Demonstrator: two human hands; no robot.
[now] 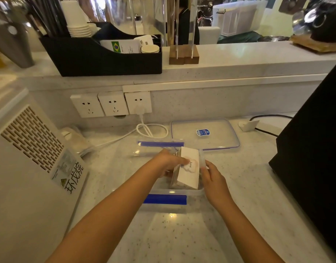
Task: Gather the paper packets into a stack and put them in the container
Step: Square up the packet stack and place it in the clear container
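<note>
The left hand (168, 161) hides part of the stack of paper packets (187, 170) it clasps upright inside the clear container (174, 192), whose walls barely show, while the right hand (212, 177) pinches its right rim, bare tabletop (244, 186) alongside.

You face the counter (239, 186). The container (172, 192) sits at centre, with the stack of packets (188, 173) standing inside it toward its right wall. The lid (205, 133) lies behind and to the right. The wall sockets (112, 104) are behind, the appliance (30, 168) at your left, the organizer (100, 57) on the upper ledge.
</note>
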